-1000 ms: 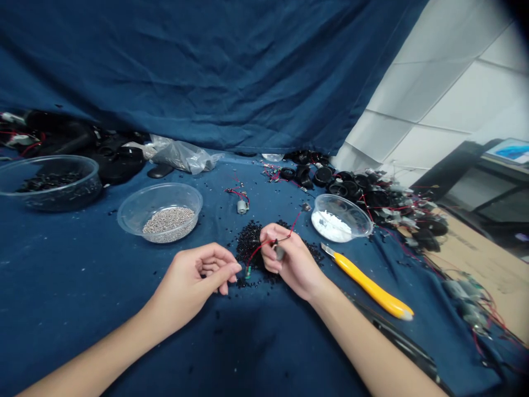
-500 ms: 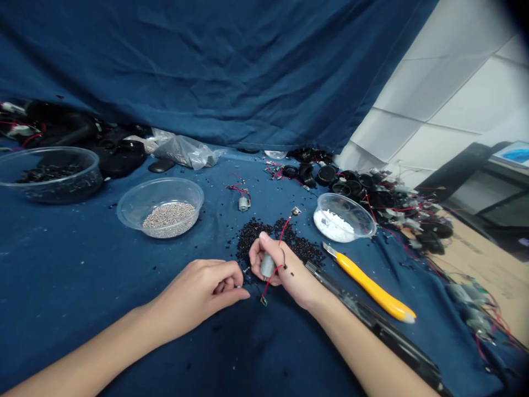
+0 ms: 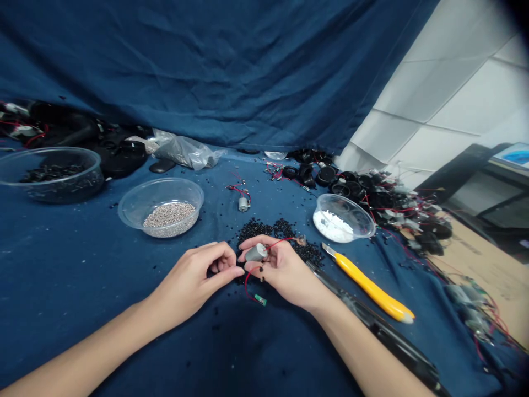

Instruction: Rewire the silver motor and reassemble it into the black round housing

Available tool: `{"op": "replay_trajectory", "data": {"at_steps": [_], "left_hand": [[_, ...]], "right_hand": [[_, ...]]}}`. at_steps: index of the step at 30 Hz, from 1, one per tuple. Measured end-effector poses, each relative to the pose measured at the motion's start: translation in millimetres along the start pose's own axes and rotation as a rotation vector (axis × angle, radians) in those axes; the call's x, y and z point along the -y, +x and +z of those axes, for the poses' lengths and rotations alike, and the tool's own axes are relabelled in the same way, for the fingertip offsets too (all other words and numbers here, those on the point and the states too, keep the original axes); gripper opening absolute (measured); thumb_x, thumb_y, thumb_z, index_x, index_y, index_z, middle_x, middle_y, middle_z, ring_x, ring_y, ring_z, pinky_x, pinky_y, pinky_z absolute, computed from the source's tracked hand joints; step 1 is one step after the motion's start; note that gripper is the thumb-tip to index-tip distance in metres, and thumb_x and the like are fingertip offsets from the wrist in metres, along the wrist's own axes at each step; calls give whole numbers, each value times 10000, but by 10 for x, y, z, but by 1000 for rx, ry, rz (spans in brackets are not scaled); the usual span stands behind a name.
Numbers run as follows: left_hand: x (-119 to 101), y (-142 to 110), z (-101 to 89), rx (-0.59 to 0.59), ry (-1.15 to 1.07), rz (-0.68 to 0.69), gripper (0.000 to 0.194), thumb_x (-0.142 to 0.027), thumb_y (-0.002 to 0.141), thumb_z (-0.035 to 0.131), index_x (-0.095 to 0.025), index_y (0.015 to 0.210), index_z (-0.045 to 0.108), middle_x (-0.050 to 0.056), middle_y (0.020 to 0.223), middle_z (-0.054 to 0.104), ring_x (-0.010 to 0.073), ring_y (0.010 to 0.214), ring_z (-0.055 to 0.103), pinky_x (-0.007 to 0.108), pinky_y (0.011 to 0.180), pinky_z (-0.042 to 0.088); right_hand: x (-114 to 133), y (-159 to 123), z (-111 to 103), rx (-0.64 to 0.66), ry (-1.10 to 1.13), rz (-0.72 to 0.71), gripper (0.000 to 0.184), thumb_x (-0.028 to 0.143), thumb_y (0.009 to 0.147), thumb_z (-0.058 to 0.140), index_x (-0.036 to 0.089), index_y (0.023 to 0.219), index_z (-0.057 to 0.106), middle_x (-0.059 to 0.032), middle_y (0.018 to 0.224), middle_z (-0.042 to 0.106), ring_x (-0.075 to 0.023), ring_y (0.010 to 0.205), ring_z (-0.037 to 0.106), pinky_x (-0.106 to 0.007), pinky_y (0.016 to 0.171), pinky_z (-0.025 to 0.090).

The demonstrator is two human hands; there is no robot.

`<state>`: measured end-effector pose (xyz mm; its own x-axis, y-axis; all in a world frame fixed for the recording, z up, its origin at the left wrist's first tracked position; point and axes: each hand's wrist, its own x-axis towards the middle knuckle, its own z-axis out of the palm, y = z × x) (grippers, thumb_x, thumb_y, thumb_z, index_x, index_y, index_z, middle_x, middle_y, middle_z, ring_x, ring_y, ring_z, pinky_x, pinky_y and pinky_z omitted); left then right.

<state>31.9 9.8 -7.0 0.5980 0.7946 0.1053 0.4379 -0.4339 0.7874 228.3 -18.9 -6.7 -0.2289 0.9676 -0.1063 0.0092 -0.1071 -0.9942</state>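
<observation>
The left hand (image 3: 194,270) and right hand (image 3: 285,270) nearly touch above the black plastic pellets (image 3: 295,242); the right clamps a small silver motor (image 3: 256,252) clear of them, its red wire (image 3: 247,284) drooping to a green circuit board (image 3: 260,300).

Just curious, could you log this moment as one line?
left hand: next to right hand | right hand: holds small motor with red wire | behind: black pellets
</observation>
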Motion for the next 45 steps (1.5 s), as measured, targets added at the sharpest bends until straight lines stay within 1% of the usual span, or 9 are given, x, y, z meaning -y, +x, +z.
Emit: {"op": "replay_trajectory", "data": {"at_steps": [3, 9, 15, 19, 24, 31, 40, 43, 45], "left_hand": [[-34, -2, 0, 8, -72, -13, 215, -349, 936, 541, -189, 795, 568, 1, 910, 657, 153, 828, 577, 257, 751, 417], [-46, -31, 68, 154, -343, -115, 237, -377, 924, 565, -179, 794, 556, 24, 844, 705, 180, 826, 645, 281, 755, 469], [-65, -80, 174, 302, -751, -240, 285, -413, 916, 617, -176, 788, 523, 72, 921, 773, 201, 908, 713, 271, 742, 490], [-223, -166, 243, 437, -939, -271, 342, -466, 882, 650, -165, 767, 536, 114, 967, 773, 233, 928, 724, 317, 790, 526], [-407, -282, 354, 454, -568, -180, 124, -293, 922, 601, -179, 897, 643, 31, 1040, 759, 156, 907, 708, 233, 765, 508], [-301, -256, 374, 212, -234, 51, 99, -233, 902, 581, -200, 809, 585, -24, 860, 752, 121, 730, 691, 201, 681, 469], [-145, -107, 137, 38, -73, -19, 165, -296, 913, 578, -189, 789, 595, -74, 628, 547, 78, 518, 424, 202, 518, 326], [-127, -72, 81, -28, -60, -28, 185, -308, 912, 582, -182, 777, 590, -65, 635, 542, 81, 536, 427, 201, 519, 319], [-129, -62, 73, 12, -85, -43, 184, -315, 907, 587, -179, 784, 603, -59, 641, 559, 86, 547, 445, 202, 525, 328]], "right_hand": [[-14, 17, 8, -85, 0, -45, 325, 255, 716, 756, 142, 999, 645, -41, 882, 700, -139, 751, 625, -265, 713, 494], [-17, 4, 22, -247, -328, -189, 289, 321, 739, 765, 176, 988, 735, -38, 805, 721, -153, 659, 607, -262, 590, 458], [-23, -26, 28, -332, -379, -284, 241, 374, 717, 807, 175, 827, 729, 45, 576, 551, -82, 489, 391, -222, 462, 317], [-34, -39, 60, -380, -372, -306, 341, 427, 694, 821, 168, 613, 614, 58, 522, 441, -81, 506, 330, -233, 467, 269], [-81, -48, 206, -433, -267, -268, 290, 404, 691, 815, 174, 652, 643, 57, 528, 451, -82, 503, 336, -227, 465, 272], [-85, -2, 323, -295, 113, -119, 249, 347, 640, 824, 169, 670, 653, 51, 535, 497, -79, 499, 389, -210, 467, 324], [-163, -14, 223, -97, 510, -102, 291, 356, 700, 841, 168, 771, 630, 97, 533, 401, -34, 454, 250, -179, 428, 200], [-127, -29, 204, 0, 574, -111, 326, 386, 680, 849, 172, 761, 616, 102, 504, 404, -28, 421, 234, -183, 418, 190], [-96, -49, 183, 80, 592, -99, 349, 429, 678, 842, 179, 760, 613, 110, 468, 385, -31, 396, 232, -186, 408, 195]]}}
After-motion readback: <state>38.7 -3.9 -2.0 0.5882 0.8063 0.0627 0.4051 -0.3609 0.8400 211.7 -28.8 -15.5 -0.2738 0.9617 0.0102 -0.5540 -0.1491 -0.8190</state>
